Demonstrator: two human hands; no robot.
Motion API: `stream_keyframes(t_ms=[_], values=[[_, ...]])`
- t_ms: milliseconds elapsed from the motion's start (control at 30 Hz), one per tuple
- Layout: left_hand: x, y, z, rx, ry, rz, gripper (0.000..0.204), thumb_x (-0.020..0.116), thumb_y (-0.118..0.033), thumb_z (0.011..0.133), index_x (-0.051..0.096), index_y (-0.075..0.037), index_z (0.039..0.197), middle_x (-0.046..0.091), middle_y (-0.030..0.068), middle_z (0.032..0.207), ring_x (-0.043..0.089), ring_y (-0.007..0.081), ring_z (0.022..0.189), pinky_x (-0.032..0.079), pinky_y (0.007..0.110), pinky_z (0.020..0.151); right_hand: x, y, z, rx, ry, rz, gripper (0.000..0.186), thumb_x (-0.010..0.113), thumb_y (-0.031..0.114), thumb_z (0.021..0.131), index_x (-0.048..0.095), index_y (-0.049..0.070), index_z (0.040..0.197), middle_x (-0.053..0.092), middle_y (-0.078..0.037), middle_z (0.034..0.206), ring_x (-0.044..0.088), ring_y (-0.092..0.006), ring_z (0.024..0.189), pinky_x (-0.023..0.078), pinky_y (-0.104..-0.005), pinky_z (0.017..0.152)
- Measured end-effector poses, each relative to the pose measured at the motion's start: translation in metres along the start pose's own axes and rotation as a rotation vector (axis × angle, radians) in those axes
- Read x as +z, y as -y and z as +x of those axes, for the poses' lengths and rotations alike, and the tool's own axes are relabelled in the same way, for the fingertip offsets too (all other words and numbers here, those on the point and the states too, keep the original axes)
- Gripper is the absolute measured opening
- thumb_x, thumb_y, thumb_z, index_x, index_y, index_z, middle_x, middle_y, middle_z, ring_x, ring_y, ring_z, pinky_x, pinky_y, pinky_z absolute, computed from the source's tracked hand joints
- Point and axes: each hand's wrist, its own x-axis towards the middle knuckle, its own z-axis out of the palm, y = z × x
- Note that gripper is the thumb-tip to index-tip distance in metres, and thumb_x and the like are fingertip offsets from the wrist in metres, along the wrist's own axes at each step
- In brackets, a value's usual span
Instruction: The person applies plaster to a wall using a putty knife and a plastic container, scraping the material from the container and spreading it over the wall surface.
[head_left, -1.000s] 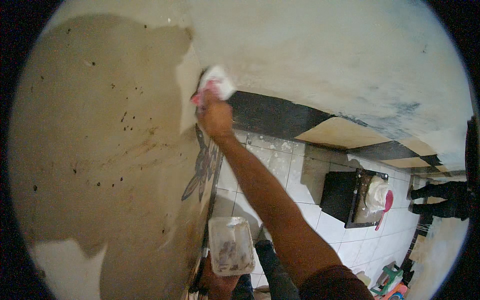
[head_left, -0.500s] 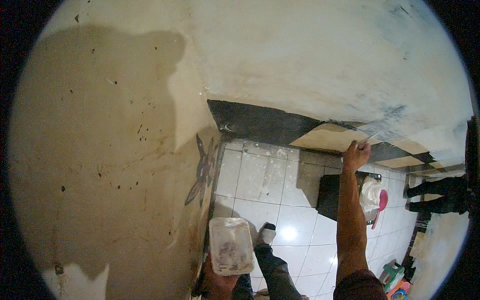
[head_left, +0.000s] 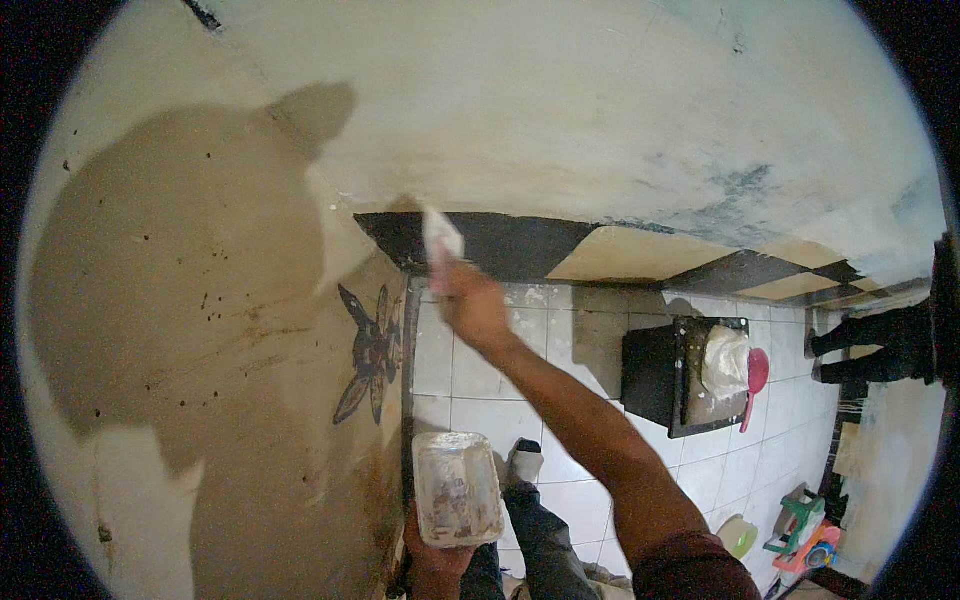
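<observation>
My left hand point(head_left: 438, 562) grips the lower end of a shallow, whitish, translucent plastic tub point(head_left: 458, 490), smeared inside with pale and grey residue; most of its fingers are hidden beneath. My right hand point(head_left: 474, 308) is closed round the pinkish handle of a putty knife point(head_left: 441, 234), slightly blurred by motion. Its pale blade is in front of the black band point(head_left: 520, 240) low on the wall, close to the corner; whether it touches the wall I cannot tell.
A black box-like stand point(head_left: 650, 370) on the white tiled floor point(head_left: 500, 375) carries a white bag point(head_left: 726, 362) and pink ladle-shaped scoop point(head_left: 757, 372). A person in dark trousers point(head_left: 880, 345) stands far right. Lower right are a green bowl point(head_left: 737, 536) and colourful stools point(head_left: 797, 525).
My right hand has swung left along the wall with the putty knife, from the tan and black diamonds to the black band by the corner. The tub stays in my left hand.
</observation>
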Motion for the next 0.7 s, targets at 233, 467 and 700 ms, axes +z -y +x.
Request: stream_keyframes(t_ms=[233,467,700], values=[[-0.004,-0.005,0.007,0.095,0.256,0.965,0.060,0.050,-0.047,0.087,0.043,-0.010,0.134,0.050,0.0146,0.130,0.051,0.0370,0.117,0.040,0.062,0.096,-0.200,-0.127,-0.045,0.552,-0.633,-0.359,0.018,0.061,0.014,0.080,0.059,-0.002,0.089,0.064,-0.017,0.082,0.062,-0.0292,0.074,0.048,-0.0384,0.068],[0.002,0.006,0.001,0.198,0.201,1.043,0.055,0.047,-0.046,0.090,0.047,-0.010,0.131,0.052,0.0149,0.128,0.051,0.0381,0.116,0.044,0.061,0.091,-0.112,-0.187,0.003,0.302,-0.668,-0.231,0.035,0.063,0.018,0.079,0.060,-0.002,0.108,0.065,-0.021,0.096,0.063,-0.0309,0.092,0.048,-0.0388,0.082],[0.002,0.013,0.001,0.286,0.213,1.025,0.053,0.043,-0.044,0.091,0.048,-0.007,0.129,0.055,0.0160,0.123,0.055,0.0367,0.111,0.047,0.059,0.089,0.096,0.011,0.045,-0.220,-0.053,-0.195,0.033,0.057,0.016,0.085,0.052,0.004,0.116,0.064,-0.016,0.097,0.063,-0.0350,0.081,0.051,-0.0451,0.069]])
